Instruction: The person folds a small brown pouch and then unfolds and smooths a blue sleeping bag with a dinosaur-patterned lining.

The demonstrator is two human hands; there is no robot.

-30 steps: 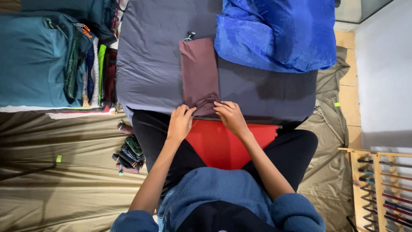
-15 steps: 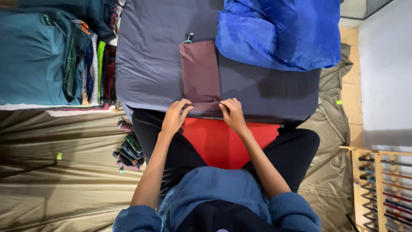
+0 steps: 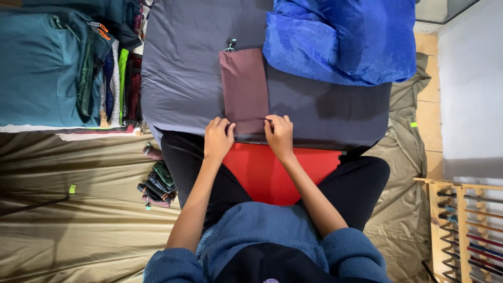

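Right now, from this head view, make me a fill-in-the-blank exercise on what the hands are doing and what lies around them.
1. Both hands press on the near edge of a flat ____ pouch.
2. The pouch lies on a grey mat, and a crumpled ____ sack rests on the mat's far right corner.
3. Under the left hand and right hand, toward the lap, lies a ____ sheet.
4. Far left of the mat sits a ____ bag.

Missing words: maroon; blue; red; teal

Pouch [image 3: 244,89] lies on the mat [image 3: 178,68] — bag [image 3: 42,68] left, sack [image 3: 340,36] right.
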